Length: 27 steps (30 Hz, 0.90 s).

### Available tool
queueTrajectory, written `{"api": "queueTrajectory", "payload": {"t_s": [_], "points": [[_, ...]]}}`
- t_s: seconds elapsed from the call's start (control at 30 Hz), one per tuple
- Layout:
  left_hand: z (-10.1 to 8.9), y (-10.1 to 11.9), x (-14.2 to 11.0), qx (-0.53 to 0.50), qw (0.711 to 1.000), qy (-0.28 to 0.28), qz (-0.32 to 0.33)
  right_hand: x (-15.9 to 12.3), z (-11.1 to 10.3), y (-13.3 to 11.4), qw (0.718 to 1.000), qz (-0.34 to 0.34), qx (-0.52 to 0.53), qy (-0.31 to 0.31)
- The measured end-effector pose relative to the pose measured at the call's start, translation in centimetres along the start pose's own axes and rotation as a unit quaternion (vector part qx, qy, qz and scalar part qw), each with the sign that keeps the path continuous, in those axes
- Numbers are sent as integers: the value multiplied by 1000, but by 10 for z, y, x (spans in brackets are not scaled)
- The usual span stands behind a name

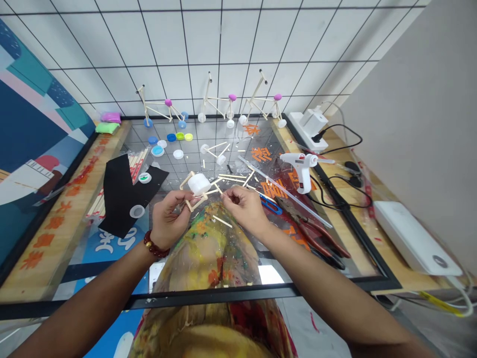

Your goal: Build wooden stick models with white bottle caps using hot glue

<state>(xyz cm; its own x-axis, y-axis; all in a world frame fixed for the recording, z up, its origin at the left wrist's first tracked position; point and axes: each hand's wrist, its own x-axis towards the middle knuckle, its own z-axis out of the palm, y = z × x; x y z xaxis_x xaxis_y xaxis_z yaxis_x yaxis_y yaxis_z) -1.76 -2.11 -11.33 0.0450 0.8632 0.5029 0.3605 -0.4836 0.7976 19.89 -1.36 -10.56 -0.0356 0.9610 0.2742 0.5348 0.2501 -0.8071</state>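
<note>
- Both hands meet over the glass table (194, 278), near its front edge.
- Left hand (169, 219) pinches a stick frame (197, 199) carrying a white cap (199, 184).
- Right hand (244, 206), fingers pressed together, pinches the frame's stick end.
- Glue gun (301, 166) lies well right.

Stick frame (197, 191) on glass table (238, 278) centre; glue gun (302, 169) right of it; three stick bicycles (216, 104) behind.

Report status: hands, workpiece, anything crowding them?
Left hand grips stick frame with white cap. Right hand pinches a stick at the frame. Glue gun right, pliers close by.
</note>
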Motion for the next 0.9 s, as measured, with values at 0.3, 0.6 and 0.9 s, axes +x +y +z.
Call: {"api": "queueTrajectory", "payload": {"t_s": [0.3,0.6,0.9], "points": [[0,2,1,-7,1000,2,-7,1,0,3,1000,-8,-21,-14],[1,5,2,6,1000,15,0,0,-4,-3,998,-12,-54,-24],[2,1,1,2,1000,26,2,0,-3,-2,998,-12,-60,-13]]}}
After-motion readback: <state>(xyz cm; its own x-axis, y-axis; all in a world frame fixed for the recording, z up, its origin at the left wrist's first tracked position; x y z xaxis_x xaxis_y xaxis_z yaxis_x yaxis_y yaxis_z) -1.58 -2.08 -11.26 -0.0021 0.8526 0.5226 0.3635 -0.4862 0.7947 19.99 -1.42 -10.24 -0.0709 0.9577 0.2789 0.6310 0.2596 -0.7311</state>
